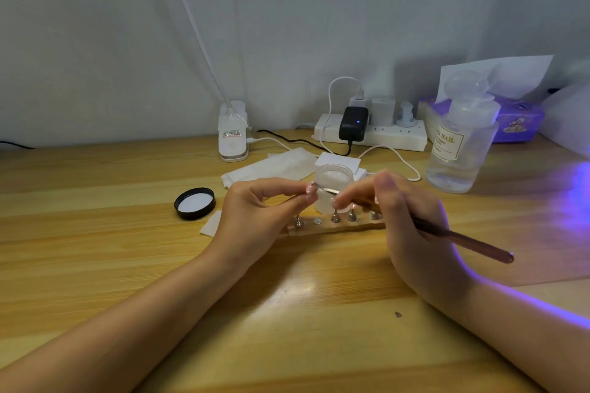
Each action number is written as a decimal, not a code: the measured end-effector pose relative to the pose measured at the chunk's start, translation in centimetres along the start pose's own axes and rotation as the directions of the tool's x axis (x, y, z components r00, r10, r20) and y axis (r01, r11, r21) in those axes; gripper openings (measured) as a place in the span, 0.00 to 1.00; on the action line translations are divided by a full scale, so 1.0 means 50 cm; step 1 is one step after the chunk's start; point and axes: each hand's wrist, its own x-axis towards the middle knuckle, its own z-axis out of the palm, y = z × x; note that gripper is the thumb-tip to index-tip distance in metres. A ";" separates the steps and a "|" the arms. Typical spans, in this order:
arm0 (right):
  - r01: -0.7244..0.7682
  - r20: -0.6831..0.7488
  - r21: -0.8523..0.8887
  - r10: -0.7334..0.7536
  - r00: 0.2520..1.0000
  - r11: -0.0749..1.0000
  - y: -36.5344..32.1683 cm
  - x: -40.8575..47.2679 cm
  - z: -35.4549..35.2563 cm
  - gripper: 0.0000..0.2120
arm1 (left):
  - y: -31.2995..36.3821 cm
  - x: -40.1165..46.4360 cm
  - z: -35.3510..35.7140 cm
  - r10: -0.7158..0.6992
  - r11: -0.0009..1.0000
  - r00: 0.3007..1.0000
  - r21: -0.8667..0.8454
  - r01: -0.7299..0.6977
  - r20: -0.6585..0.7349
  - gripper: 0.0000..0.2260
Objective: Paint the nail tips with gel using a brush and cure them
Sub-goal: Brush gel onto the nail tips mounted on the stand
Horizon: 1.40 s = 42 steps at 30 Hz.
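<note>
- Two hands up over the desk (95, 265) middle, as I see it from the head cam.
- L hand (255, 217) pinches a nail tip (311, 187) on a small stand betw thumb + forefinger, lifted above the holder strip (335, 228).
- R hand (412, 220) grips a brush (459, 238) like a pen; its tip end reaches the nail tip, can't tell if touching.
- Holder strip lies mid-desk under both hands, w/ several metal pegs (334, 217) upright; one slot shows just a disc.
- Open jar (333, 185) stands just behind the strip; its black lid (194, 203) lies upside down to the left, apart.
- Clear pump bottle (459, 143) near the desk's right back; power strip (370, 134) + tissue box (517, 118) along the back edge.
- Purple light spills in at the right edge.
</note>
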 end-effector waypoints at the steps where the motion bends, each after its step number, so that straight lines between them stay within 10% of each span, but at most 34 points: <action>1: -0.016 -0.009 -0.004 0.016 1.000 1.000 0.000 0.001 0.000 0.19 | -0.001 0.000 0.000 0.003 1.000 1.000 0.003 -0.003 0.000 0.09; 42: -0.041 0.011 -0.057 0.042 0.999 0.998 0.002 0.003 0.007 0.20 | 0.011 -0.007 -0.001 0.080 0.989 0.997 0.127 -0.079 -0.008 0.07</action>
